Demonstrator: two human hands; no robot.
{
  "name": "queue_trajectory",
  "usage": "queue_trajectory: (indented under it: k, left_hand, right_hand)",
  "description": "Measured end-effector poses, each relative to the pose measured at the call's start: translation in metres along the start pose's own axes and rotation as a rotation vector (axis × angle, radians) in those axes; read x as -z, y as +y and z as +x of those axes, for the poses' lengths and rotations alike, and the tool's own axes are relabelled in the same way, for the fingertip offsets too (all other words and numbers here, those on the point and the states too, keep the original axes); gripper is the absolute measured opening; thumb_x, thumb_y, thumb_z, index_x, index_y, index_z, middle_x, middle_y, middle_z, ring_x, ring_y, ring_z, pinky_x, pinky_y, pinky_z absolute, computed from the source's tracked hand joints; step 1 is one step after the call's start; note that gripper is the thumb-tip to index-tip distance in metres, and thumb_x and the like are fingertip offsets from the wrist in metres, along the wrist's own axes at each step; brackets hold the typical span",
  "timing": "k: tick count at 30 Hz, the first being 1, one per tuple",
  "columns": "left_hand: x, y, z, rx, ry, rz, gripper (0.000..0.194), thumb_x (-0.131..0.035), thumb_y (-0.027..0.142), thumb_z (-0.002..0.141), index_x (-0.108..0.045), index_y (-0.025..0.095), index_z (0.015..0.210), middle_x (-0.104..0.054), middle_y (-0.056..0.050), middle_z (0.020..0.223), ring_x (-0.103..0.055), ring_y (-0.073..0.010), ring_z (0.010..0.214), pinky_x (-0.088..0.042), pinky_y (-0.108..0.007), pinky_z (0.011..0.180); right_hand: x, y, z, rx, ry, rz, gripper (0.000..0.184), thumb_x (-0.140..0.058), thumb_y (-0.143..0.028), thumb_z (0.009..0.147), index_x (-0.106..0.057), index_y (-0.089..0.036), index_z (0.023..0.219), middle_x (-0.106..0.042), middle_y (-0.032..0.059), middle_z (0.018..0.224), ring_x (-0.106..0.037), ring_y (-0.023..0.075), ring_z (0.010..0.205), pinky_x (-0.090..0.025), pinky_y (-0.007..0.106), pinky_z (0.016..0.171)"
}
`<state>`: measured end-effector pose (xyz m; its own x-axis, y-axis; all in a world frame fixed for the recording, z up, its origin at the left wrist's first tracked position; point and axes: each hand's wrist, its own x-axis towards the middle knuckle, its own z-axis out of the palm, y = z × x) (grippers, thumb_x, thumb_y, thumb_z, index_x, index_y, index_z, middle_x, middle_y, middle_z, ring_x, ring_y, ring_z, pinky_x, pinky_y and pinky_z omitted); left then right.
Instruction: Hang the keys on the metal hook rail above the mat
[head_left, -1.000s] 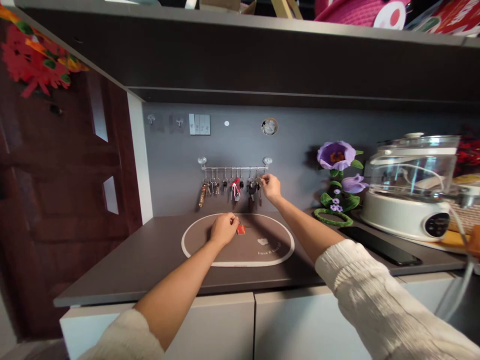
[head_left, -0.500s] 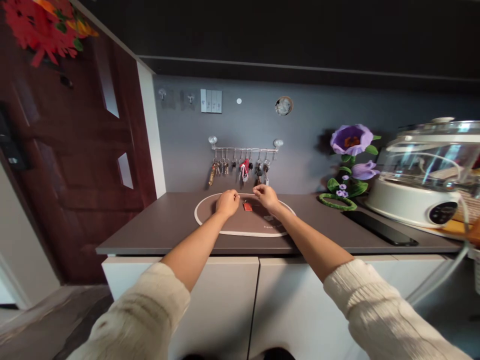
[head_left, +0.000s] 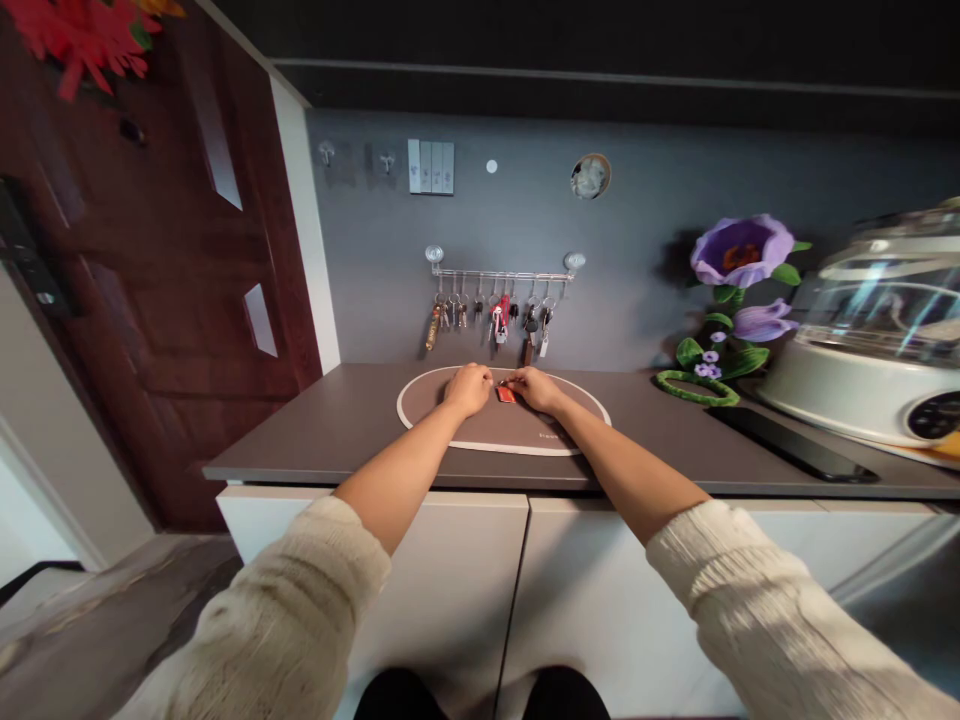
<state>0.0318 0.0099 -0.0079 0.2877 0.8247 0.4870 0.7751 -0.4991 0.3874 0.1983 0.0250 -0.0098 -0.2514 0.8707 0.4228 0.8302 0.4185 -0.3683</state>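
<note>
A small red key tag [head_left: 507,395] lies on an oval brown mat [head_left: 480,432] with a pale rim. My right hand [head_left: 534,388] is closed, its fingertips pinching at the tag's upper end, where a bit of metal shows. Just left of the tag, my left hand [head_left: 471,388] rests low over the mat with its fingers curled together. Whatever its fingers may hold is hidden. Behind both hands, several bunches of keys [head_left: 501,322] hang from a clear hook rail [head_left: 502,274] on the wall.
To the right stand a purple plush flower [head_left: 742,250] with a green ring base, a black phone [head_left: 791,442] lying flat, and a white appliance [head_left: 847,390] with a clear top. The counter's front edge [head_left: 300,470] runs above white cabinet doors. A dark cupboard [head_left: 570,45] overhangs.
My right hand has come down to the red tag from just above it. My left hand has stayed close by, fingers still curled. The camera view has shifted slightly.
</note>
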Motion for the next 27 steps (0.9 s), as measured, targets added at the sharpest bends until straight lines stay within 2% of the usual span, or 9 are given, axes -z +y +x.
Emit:
queue_trajectory:
  k: [4,11,17,21,27]
  left_hand:
    - [-0.002,0.000,0.001,-0.025,-0.011,0.014,0.021,-0.045,0.021,0.081,-0.065,0.019,0.086,-0.061,-0.007,0.095,-0.054,-0.0163,0.088,-0.040,-0.027,0.082]
    - [-0.003,0.000,0.003,-0.057,-0.004,0.002,0.021,-0.044,0.020,0.082,-0.065,0.019,0.086,-0.061,-0.007,0.095,-0.053,-0.0162,0.091,-0.039,-0.027,0.083]
    - [-0.001,0.003,0.002,-0.069,0.013,-0.009,0.021,-0.043,0.021,0.083,-0.064,0.018,0.086,-0.060,-0.007,0.094,-0.053,-0.0158,0.089,-0.039,-0.027,0.083]
    - [-0.001,0.004,0.002,-0.072,0.036,-0.009,0.022,-0.041,0.020,0.084,-0.063,0.018,0.086,-0.059,-0.007,0.093,-0.053,-0.0160,0.088,-0.039,-0.027,0.082]
    - [-0.002,0.002,0.004,-0.093,0.064,0.007,0.022,-0.041,0.020,0.084,-0.062,0.018,0.085,-0.059,-0.007,0.090,-0.053,-0.0163,0.088,-0.039,-0.027,0.080]
  right_hand:
    - [0.001,-0.002,0.000,0.023,0.001,-0.032,0.014,-0.053,-0.017,0.075,-0.067,-0.016,0.072,-0.068,0.0043,0.079,-0.058,0.0136,0.071,-0.039,0.021,0.066]
    - [0.010,-0.006,-0.003,-0.012,0.024,0.059,0.011,-0.055,-0.021,0.074,-0.064,-0.015,0.071,-0.064,0.0018,0.072,-0.052,0.0104,0.064,-0.036,0.019,0.061]
    - [0.015,-0.006,-0.001,-0.022,0.038,0.125,0.020,-0.053,-0.032,0.073,-0.061,-0.014,0.070,-0.056,-0.0010,0.061,-0.044,0.0089,0.057,-0.033,0.020,0.056]
    - [0.016,-0.003,0.000,-0.001,0.038,0.252,0.020,-0.052,-0.033,0.073,-0.057,-0.014,0.071,-0.054,-0.0018,0.062,-0.043,0.0086,0.058,-0.034,0.021,0.057]
    - [0.017,-0.003,-0.001,-0.008,-0.013,0.577,0.022,-0.053,-0.036,0.075,-0.048,-0.015,0.070,-0.049,-0.0041,0.056,-0.043,0.0071,0.052,-0.038,0.021,0.055]
